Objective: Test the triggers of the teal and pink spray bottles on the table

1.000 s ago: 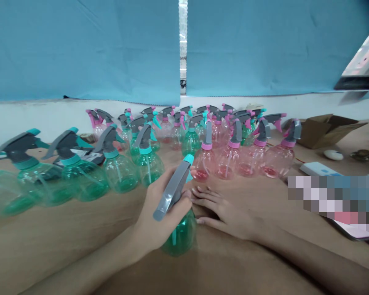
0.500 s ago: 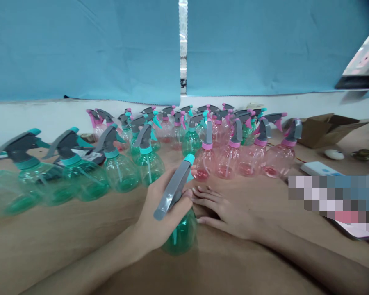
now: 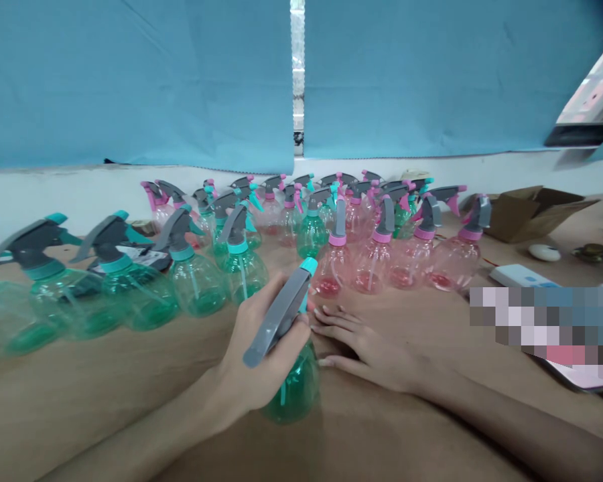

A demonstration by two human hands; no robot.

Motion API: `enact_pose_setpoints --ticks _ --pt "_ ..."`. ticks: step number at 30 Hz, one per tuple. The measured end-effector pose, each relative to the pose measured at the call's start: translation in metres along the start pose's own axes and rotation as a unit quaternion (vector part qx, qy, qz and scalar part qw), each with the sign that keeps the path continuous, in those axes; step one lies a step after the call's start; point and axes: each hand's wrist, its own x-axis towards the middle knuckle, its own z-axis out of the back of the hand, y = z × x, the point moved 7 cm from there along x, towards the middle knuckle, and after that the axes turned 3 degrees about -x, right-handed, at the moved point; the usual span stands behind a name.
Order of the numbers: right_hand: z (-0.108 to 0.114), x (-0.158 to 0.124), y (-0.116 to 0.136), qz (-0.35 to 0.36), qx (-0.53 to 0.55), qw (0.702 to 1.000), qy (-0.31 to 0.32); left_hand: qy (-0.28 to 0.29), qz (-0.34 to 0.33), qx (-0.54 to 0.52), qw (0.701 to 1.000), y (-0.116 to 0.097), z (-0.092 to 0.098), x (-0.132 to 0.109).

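My left hand (image 3: 261,348) is wrapped around the neck of a green spray bottle (image 3: 294,391) with a grey sprayer head and a turquoise nozzle. The bottle stands in front of me, and my fingers hide its collar. Just right of it, my right hand (image 3: 364,345) rests on the table with its fingers stretched out and holds nothing. Its fingertips come close to the green bottle; whether they touch it I cannot tell. Green spray bottles (image 3: 197,284) line up to the left, and pink spray bottles (image 3: 369,264) stand in a row beyond my right hand.
More pink and green spray bottles crowd the back of the wooden table (image 3: 181,402). To the right are an open cardboard box (image 3: 525,217), a white computer mouse (image 3: 545,252), a white box (image 3: 522,276) and a blurred-out device. Blue cloth (image 3: 141,80) hangs behind.
My left hand has shifted slightly left and down with the green spray bottle, whose head tips a little more. My right hand stays nearly in place.
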Motion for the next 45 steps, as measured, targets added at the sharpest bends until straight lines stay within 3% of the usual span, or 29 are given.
enact_pose_setpoints --ticks 23,36,45 --pt "-0.002 0.0 -0.003 -0.004 -0.003 1.0 0.01 -0.002 0.025 -0.027 0.999 0.008 -0.001 0.001" --pt "-0.001 -0.002 -0.004 -0.012 0.012 1.0 0.017 -0.049 0.023 -0.004 0.999 0.021 0.009 0.01" --pt "-0.003 -0.002 -0.005 -0.01 -0.001 1.0 0.018 -0.031 0.014 -0.024 0.999 0.019 0.006 0.01"
